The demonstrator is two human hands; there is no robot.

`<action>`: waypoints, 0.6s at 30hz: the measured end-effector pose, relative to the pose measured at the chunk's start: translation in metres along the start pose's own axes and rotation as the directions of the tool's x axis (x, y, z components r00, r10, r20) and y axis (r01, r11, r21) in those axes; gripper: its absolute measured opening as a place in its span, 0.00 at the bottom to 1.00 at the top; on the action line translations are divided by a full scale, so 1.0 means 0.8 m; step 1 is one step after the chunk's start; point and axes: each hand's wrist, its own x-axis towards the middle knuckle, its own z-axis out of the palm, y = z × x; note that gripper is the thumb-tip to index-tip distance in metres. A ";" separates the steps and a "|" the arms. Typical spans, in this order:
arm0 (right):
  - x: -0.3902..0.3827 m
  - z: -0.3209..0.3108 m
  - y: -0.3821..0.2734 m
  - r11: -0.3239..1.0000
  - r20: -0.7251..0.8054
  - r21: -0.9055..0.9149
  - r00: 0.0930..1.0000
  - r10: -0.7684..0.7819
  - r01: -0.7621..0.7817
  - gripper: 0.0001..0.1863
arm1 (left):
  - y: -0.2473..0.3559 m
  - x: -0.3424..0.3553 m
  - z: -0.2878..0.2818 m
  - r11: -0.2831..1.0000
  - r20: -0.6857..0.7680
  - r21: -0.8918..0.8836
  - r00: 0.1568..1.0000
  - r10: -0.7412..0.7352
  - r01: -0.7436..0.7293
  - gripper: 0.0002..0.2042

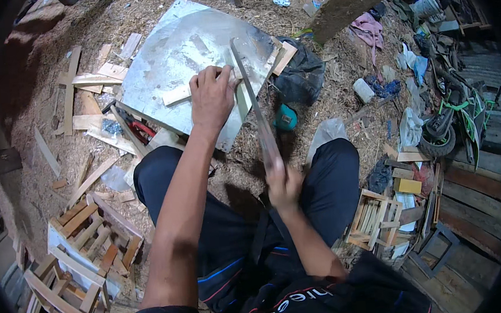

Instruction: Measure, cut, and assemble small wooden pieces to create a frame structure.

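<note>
A pale wooden strip (176, 96) lies across a low, worn metal-topped table (154, 58) in front of me. My left hand (212, 95) presses it down, fingers curled round it. Just right of those fingers, the long narrow blade of a handsaw (247, 77) crosses the strip, its tip pointing away from me. Between my knees, my right hand (284, 183) is closed round the saw's near end. Motion blurs this hand and the lower blade, and the fingers hide the handle.
Wood offcuts (91, 110) and shavings litter the floor. A red-handled tool (141, 130) is left of the table; a teal cap (285, 117) and black plastic bag (303, 73) are right. Wooden frames (67, 294) stand lower left, a crate (375, 220) lower right. A small motorbike (455, 108) stands far right.
</note>
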 end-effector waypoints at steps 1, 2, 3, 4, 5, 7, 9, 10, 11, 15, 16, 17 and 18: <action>-0.033 -0.015 0.013 0.988 -0.024 0.137 0.997 0.072 -0.068 0.21 | 0.005 0.006 0.002 1.000 -0.013 -0.006 1.000 0.006 -0.006 0.15; -0.029 -0.015 0.015 0.979 -0.049 0.163 0.990 0.129 -0.120 0.21 | 0.007 0.011 0.006 1.000 -0.013 -0.007 1.000 0.004 -0.004 0.15; -0.036 -0.017 0.010 0.964 -0.076 0.187 0.975 0.207 -0.190 0.22 | 0.011 0.005 0.006 1.000 0.008 -0.015 1.000 0.002 -0.002 0.15; -0.015 -0.004 -0.002 0.976 -0.064 0.142 0.982 0.177 -0.167 0.23 | 0.007 0.002 0.002 1.000 0.010 -0.010 1.000 -0.002 0.002 0.16; 0.034 0.017 -0.007 0.987 -0.052 0.092 0.989 0.137 -0.132 0.24 | 0.006 0.004 0.000 1.000 0.012 -0.008 1.000 -0.004 0.004 0.16; 0.112 0.048 0.012 0.995 -0.054 0.067 0.996 0.073 -0.070 0.24 | 0.018 0.013 0.007 0.999 0.010 -0.043 1.000 0.002 -0.001 0.16; 0.091 0.050 0.012 0.994 -0.037 0.078 0.996 0.083 -0.080 0.24 | 0.007 0.001 0.006 0.999 0.007 -0.044 1.000 -0.015 0.016 0.15; 0.077 0.041 0.008 0.990 -0.033 0.105 0.995 0.096 -0.092 0.23 | 0.006 0.003 0.004 0.999 0.006 -0.038 1.000 -0.014 0.014 0.15; 0.035 0.025 0.033 0.992 -0.048 0.098 0.995 0.088 -0.083 0.22 | 0.009 0.003 0.002 0.999 0.008 -0.046 1.000 -0.010 0.011 0.15; -0.049 -0.020 0.021 0.965 -0.046 0.225 0.988 0.145 -0.131 0.21 | 0.009 0.014 0.004 1.000 -0.004 -0.015 1.000 -0.002 0.002 0.16; -0.032 -0.008 0.009 0.975 -0.054 0.180 0.989 0.139 -0.127 0.22 | 0.008 0.005 0.000 1.000 0.012 -0.009 1.000 -0.006 0.006 0.16; 0.000 0.006 0.005 0.985 -0.057 0.132 0.991 0.117 -0.108 0.23 | 0.006 0.004 -0.002 1.000 0.012 -0.005 1.000 -0.011 0.011 0.16; 0.036 0.024 0.013 0.979 -0.045 0.180 0.993 0.109 -0.100 0.24 | 0.007 0.005 0.000 1.000 0.011 -0.028 1.000 -0.012 0.013 0.16</action>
